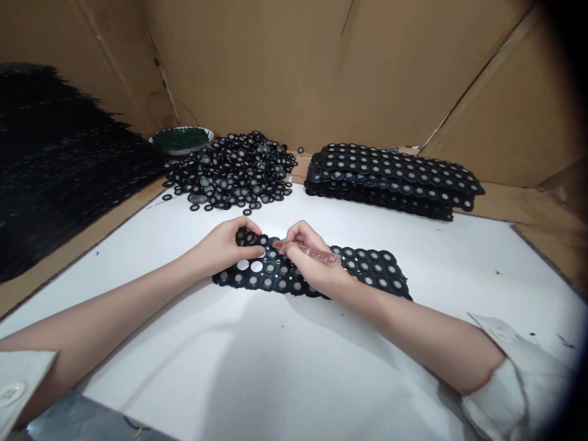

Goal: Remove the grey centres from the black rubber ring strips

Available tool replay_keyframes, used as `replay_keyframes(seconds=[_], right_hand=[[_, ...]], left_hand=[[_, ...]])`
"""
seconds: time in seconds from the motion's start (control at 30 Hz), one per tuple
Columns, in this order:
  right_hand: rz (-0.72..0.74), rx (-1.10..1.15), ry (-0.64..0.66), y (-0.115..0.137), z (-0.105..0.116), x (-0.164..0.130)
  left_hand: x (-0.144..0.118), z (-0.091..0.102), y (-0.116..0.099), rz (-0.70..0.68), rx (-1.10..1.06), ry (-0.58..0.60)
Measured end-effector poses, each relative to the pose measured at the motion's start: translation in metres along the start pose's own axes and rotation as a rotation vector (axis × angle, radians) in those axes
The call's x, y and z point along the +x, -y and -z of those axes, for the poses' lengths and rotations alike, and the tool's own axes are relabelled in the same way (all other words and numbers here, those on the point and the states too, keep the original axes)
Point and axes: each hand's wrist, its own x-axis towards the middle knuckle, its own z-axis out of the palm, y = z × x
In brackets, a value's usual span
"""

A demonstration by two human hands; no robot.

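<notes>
A soft shadow (pixel 261 367) crosses the white tabletop (pixel 367 380) — right corners black.

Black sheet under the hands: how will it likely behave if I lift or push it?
The black sheet is probably light, since it looks thin. Lifted by one end, it may sag, being long and flat. Pushed, it might slide over the smooth-looking white table, as no clamp shows.

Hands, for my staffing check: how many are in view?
2: the left hand at the black sheet's left end, the right hand holding a tool over it.
</notes>
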Motion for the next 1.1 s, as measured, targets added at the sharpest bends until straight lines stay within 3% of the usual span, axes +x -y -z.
replay_keyframes(seconds=[0.2,0.5,0.73,0.83,0.93,1.1], right_hand=[[0.128,-0.065,0.129,0.004,0.000,-0.010],[0.198,-0.217,0.104,0.006,-0.005,-0.005],[0.072,-0.044,0.016,0.003,-0.003,0.001],[-0.001,0.114,-0.015,0.007,0.002,0.002],[-0.066,0.256,-0.027,0.013,0.005,0.000],[-0.094,0.251,0.090,0.014,0.001,-0.006]], left_hand=[[-0.004,-0.010,-0.008,0.040,-0.197,-0.118],[-0.018,-0.014,-0.020,0.108,-0.454,-0.082],[-0.010,-0.008,-0.009,-0.008,-0.276,0.000],[-0.008,-0.007,-0.004,-0.108,-0.114,-0.061],[-0.005,-0.005,0.001,-0.108,-0.030,-0.099],[-0.002,0.000,0.003,-0.151,0.002,-0.181]])
